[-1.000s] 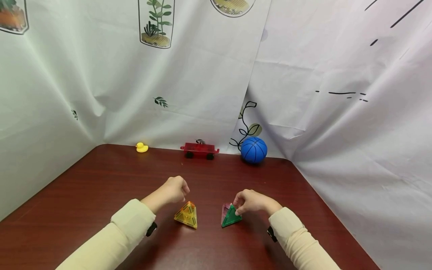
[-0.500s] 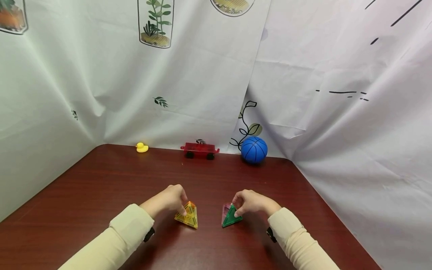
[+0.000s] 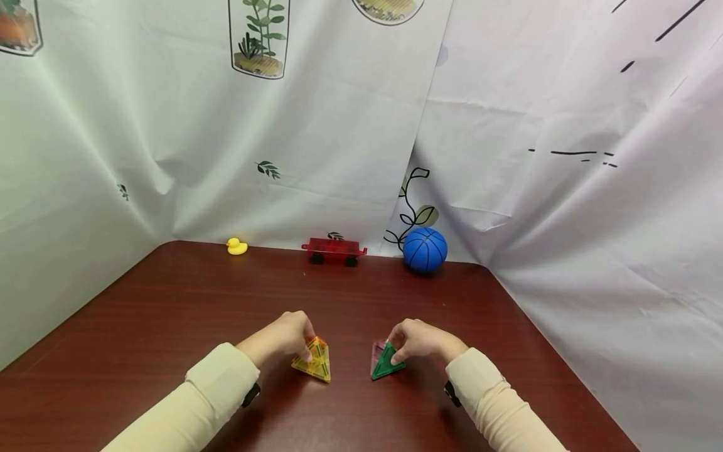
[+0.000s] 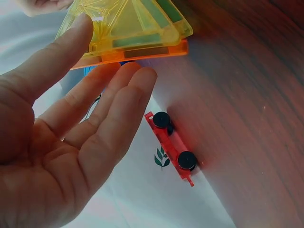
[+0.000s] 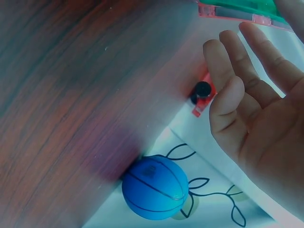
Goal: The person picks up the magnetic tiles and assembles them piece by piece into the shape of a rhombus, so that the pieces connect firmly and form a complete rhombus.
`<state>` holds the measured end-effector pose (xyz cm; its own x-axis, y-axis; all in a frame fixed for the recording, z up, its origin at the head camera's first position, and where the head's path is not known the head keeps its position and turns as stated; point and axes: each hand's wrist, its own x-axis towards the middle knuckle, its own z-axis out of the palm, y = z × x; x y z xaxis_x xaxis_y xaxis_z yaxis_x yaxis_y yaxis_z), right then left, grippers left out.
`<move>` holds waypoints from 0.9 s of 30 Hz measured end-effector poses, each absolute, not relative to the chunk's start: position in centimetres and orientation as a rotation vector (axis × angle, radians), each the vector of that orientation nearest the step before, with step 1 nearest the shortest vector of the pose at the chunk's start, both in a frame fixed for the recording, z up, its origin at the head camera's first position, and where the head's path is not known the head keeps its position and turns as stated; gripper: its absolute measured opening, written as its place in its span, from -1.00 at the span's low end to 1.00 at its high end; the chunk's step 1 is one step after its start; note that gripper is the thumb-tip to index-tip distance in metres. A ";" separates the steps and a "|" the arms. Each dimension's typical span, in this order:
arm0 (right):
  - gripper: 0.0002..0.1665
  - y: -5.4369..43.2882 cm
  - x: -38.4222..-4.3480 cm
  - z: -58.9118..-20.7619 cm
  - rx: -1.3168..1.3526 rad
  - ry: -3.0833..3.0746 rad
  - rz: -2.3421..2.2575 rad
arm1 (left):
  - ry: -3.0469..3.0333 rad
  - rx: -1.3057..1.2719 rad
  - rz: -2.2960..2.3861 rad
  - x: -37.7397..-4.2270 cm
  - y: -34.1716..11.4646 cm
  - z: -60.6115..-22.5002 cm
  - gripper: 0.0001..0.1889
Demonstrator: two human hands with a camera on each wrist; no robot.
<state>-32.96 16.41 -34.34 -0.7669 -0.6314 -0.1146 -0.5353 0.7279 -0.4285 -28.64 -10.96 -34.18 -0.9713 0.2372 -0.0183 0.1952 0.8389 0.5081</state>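
Observation:
My left hand (image 3: 285, 335) pinches a pyramid of translucent magnetic tiles (image 3: 319, 366), yellow with an orange face at the back. In the left wrist view the thumb lies on the yellow face of this tile pyramid (image 4: 137, 28), with fingers (image 4: 121, 107) along the orange side. To the right, a second tile pyramid (image 3: 386, 365), green and pink, stands on the table, and my right hand (image 3: 422, 339) pinches it near the top. Only the lower edge of the green and pink pyramid (image 5: 232, 8) shows in the right wrist view. A gap separates the two pyramids.
Along the back edge of the dark red-brown table (image 3: 350, 420) stand a yellow toy duck (image 3: 237, 247), a red wheeled toy wagon (image 3: 334, 250) and a blue ball (image 3: 425, 250). White printed cloth (image 3: 339, 125) hangs behind and at both sides.
My left hand has come down from above the yellow pyramid and now pinches it. The right hand keeps its hold on the green and pink pyramid, nearly still.

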 end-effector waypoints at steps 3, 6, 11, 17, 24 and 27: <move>-0.65 16.4 -33.0 -34.4 -0.940 2.684 -0.540 | 2.938 0.356 0.795 -28.6 -10.9 -34.1 -0.69; -0.67 16.3 -33.0 -34.4 -0.950 2.692 -0.527 | 2.942 0.366 0.801 -28.6 -10.7 -34.1 -0.69; -0.68 16.2 -33.1 -34.4 -0.961 2.696 -0.519 | 2.945 0.386 0.810 -28.7 -10.5 -34.2 -0.70; -0.68 16.1 -33.0 -34.4 -0.966 2.699 -0.527 | 2.937 0.380 0.816 -28.8 -10.3 -34.1 -0.69; -0.64 15.9 -33.0 -34.3 -0.962 2.684 -0.540 | 2.944 0.404 0.822 -28.9 -10.0 -34.2 -0.71; -0.63 15.8 -32.9 -34.2 -0.962 2.675 -0.551 | 2.944 0.411 0.828 -29.0 -9.8 -34.3 -0.72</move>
<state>-32.94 15.85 -34.23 -0.7525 -0.6510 -0.1001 -0.5586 0.7112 -0.4268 -28.99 -9.83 -34.33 -0.9630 0.2690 0.0180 0.2390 0.8208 0.5188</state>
